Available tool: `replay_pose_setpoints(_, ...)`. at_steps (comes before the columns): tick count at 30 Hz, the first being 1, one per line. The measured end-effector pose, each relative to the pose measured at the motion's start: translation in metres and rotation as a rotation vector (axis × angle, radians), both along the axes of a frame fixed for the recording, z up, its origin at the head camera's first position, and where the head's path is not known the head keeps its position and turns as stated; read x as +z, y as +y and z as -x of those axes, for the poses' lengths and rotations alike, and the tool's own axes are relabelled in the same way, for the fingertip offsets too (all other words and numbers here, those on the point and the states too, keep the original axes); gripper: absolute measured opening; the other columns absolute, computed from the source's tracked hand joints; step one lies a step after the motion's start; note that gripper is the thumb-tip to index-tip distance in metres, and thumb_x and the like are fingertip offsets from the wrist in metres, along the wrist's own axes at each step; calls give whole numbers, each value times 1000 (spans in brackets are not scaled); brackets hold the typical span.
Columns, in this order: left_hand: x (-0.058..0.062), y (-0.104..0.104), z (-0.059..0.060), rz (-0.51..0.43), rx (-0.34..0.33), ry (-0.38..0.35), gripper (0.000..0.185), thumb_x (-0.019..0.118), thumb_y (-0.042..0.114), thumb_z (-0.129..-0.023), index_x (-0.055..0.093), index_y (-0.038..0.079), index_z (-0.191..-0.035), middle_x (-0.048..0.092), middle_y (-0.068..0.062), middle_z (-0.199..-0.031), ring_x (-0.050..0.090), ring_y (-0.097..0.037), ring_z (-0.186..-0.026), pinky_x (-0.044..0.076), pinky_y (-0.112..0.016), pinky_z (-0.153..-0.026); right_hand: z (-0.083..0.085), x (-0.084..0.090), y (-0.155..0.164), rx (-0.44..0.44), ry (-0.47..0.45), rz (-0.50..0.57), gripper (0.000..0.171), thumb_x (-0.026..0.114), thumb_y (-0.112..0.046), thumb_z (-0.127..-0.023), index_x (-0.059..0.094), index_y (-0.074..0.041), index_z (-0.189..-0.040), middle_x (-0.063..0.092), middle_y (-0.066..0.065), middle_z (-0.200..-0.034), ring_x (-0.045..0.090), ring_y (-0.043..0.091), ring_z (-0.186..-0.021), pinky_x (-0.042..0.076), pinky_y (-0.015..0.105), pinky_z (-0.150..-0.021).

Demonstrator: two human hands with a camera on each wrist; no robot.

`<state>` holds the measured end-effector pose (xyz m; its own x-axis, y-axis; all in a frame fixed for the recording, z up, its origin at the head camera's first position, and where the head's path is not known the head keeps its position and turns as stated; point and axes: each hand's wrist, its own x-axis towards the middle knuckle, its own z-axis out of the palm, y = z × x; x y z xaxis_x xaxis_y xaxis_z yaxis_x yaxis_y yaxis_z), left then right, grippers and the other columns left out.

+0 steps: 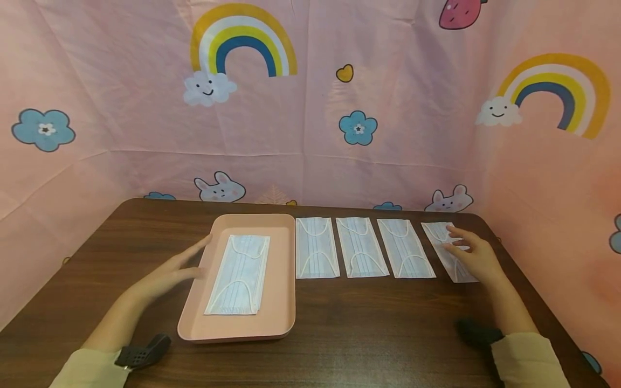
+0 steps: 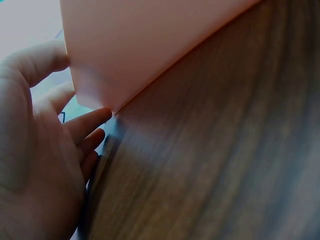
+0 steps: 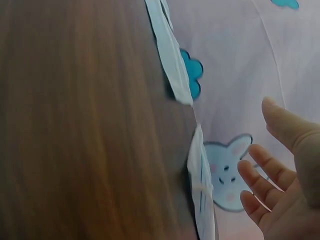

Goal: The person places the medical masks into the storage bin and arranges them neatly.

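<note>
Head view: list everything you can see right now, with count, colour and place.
Tray: 1, pink, on the table left of centre.
Mask in tray: 1, white-blue, lying flat inside the tray.
Masks in row: 4, white-blue, on the table right of the tray, side by side; the rightmost lies slightly askew.
Table: 1, dark brown wood.
Backdrop: pink cloth with rainbows, flowers, bunnies, behind and at both sides.
Wrist cameras: 2, black, one on each forearm.
Left hand: open, fingers straight at the tray's left rim.
Right hand: open, resting on the rightmost mask.
</note>
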<state>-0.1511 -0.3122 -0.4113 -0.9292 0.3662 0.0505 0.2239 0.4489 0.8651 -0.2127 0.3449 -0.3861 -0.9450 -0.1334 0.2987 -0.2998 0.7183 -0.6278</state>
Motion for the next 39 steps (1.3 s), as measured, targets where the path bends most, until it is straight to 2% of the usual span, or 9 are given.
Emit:
replay_pose_setpoints(3, 0, 0, 0, -1, 1, -1, 73, 59, 13, -92, 19, 9, -153, 12, -22, -156, 6, -48, -137, 11, -72, -98, 0, -1, 11, -18, -11, 15, 51, 64, -22, -94, 49, 1, -137, 55, 30, -122, 56, 46, -103, 44, 16, -69)
replay_pose_setpoints(6, -1, 0, 0, -5, -1, -4, 73, 59, 13, -92, 19, 9, -154, 12, -21, -156, 6, -47, -138, 11, -72, -98, 1, -4, 20, -46, -35, 5, 53, 64, -25, -94, 48, 1, -137, 54, 31, -123, 55, 48, -106, 50, 33, -77)
replay_pose_setpoints(9, 0, 1, 0, -1, 2, -7, 73, 59, 13, -92, 18, 9, -154, 11, -21, -156, 5, -48, -138, 11, -73, -98, 1, -8, 28, -69, -64, -5, 54, 62, -28, -95, 47, 0, -139, 53, 32, -124, 53, 49, -108, 46, 55, -83)
replay_pose_setpoints(10, 0, 1, 0, 0, 2, -8, 74, 59, 13, -92, 18, 9, -154, 11, -21, -156, 5, -48, -138, 11, -73, -98, 1, -9, 30, -76, -68, -5, 54, 61, -28, -95, 47, 0, -139, 54, 31, -123, 54, 46, -107, 45, 56, -82)
replay_pose_setpoints(13, 0, 0, 0, 5, 5, -8, 74, 59, 12, -92, 18, 9, -154, 11, -21, -156, 5, -48, -138, 11, -73, -98, 2, -13, 36, -88, -73, -2, 53, 60, -28, -95, 47, 0, -139, 55, 30, -122, 55, 43, -107, 48, 41, -79)
replay_pose_setpoints(16, 0, 0, 0, 4, 8, -15, 74, 59, 13, -92, 18, 10, -154, 11, -20, -157, 5, -48, -138, 11, -73, -97, 3, -17, 41, -103, -72, -4, 53, 61, -28, -95, 47, 0, -138, 56, 28, -120, 55, 40, -106, 44, 27, -72)
replay_pose_setpoints(24, -1, -3, -1, 15, 15, -5, 74, 59, 14, -92, 19, 11, -154, 12, -20, -157, 6, -47, -138, 12, -73, -98, 12, -25, 51, -131, -133, 9, 57, 57, -31, -97, 43, 1, -141, 52, 32, -125, 49, 47, -110, 45, 50, -79)
replay_pose_setpoints(29, 0, -2, -1, 13, 6, 6, 74, 59, 13, -92, 19, 12, -154, 12, -20, -157, 6, -48, -137, 13, -73, -97, 17, -25, 54, -137, -186, -16, 63, 58, -36, -95, 40, 0, -143, 48, 32, -129, 49, 47, -109, 45, 55, -82)
replay_pose_setpoints(39, 1, 0, 0, -2, -2, 9, 74, 59, 11, -92, 19, 8, -153, 12, -21, -156, 6, -49, -137, 12, -73, -97, 26, -27, 55, -129, -171, -120, 62, 68, -26, -90, 43, 2, -140, 53, 32, -120, 53, 38, -93, 46, 40, -68)
